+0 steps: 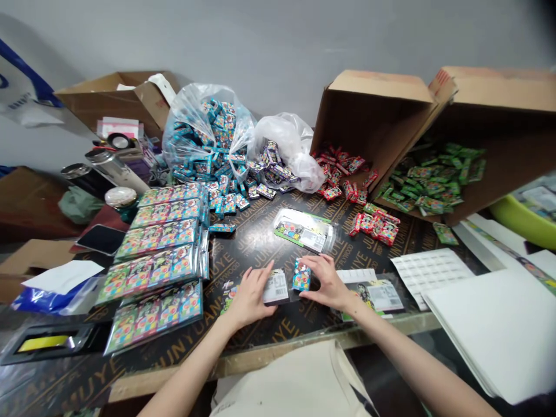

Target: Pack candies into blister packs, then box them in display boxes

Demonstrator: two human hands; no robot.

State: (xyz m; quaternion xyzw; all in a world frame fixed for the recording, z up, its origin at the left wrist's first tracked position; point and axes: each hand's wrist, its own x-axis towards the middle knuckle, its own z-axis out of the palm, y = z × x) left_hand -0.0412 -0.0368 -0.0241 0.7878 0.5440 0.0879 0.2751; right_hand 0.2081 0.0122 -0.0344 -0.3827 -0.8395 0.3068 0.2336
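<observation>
Head view: right hand (pixel 329 282) is gripping a blue box (pixel 301 275) (pointing lengthwise away) right of the packet (pixel 278 285) under the spread left hand (pixel 251 296).

A packet (pixel 299 231) lies on the table (pixel 256 249). Left of the packet are stacked packs (pixel 163 234); beyond them, a phone (pixel 102 238). Behind it, leftward, a bag (pixel 185 130) of small boxes (pixel 223 121) and another bag (pixel 282 133). Behind it, rightward, one carton (pixel 369 119), then a second carton (pixel 490 121), each with small boxes inside. Before it, the left hand (pixel 252 294) and right hand (pixel 326 282), side by side. Right of it, nearer the front, stacked paper (pixel 495 330).
</observation>
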